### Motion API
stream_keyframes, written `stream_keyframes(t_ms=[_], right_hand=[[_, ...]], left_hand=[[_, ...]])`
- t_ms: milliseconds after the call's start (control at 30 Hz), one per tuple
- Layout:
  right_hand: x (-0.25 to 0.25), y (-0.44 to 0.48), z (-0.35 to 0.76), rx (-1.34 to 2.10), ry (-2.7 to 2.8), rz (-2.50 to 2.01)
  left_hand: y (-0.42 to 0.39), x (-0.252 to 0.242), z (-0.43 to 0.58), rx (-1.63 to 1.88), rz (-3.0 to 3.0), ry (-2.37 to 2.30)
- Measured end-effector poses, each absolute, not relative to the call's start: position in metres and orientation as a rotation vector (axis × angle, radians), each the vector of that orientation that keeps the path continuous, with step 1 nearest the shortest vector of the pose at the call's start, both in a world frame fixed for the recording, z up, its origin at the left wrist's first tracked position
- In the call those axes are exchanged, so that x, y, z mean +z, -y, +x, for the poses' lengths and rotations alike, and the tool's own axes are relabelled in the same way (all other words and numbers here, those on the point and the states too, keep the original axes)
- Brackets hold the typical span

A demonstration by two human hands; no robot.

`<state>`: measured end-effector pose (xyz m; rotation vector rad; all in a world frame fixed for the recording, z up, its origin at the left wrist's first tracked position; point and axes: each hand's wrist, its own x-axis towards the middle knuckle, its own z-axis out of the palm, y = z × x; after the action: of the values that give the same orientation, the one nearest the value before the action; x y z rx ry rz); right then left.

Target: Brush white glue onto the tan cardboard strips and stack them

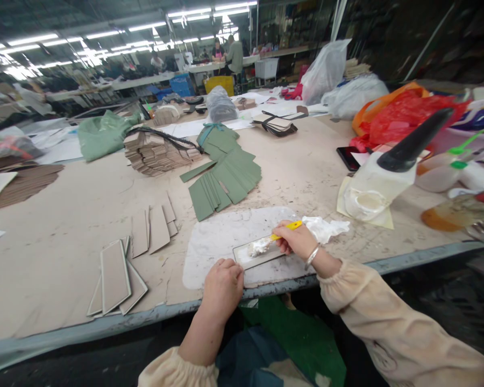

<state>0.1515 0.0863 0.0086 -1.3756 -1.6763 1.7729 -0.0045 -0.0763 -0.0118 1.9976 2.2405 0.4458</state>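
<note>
My right hand grips a yellow-handled brush whose bristles are coated in white paste. The bristles lie on a narrow rectangular panel with a dark edge. At the panel's near left corner, the curled fingers of my left hand pinch or press its edge; the fingertips are partly hidden. Under the panel is a pale, stained board. Beside my right hand sits a crumpled white wad. A fan of green strips lies beyond the board.
To the left are pale-edged panels and loose beige strips. Beige bundles stand farther back. At right are a cut-open white jug with a black handle, a phone, squeeze bottles and a red bag.
</note>
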Motion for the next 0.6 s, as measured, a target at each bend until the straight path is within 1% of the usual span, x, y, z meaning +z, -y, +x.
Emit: stream_keyframes(t_ms=[400,500,600], right_hand=[[0.022,-0.127,0.22,1.4,1.717,-1.573],[0.022,-0.124,0.224,1.356,1.745,-1.465],[0.021,-0.114,0.216,1.458,1.739,-1.305]], left_hand=[[0.076,-0.009,-0.004,0.414,1.979,-2.251],[0.076,-0.007,-0.003,0.361,1.974,-2.248],[0.075,-0.004,-0.002,0.291,1.958,-2.259]])
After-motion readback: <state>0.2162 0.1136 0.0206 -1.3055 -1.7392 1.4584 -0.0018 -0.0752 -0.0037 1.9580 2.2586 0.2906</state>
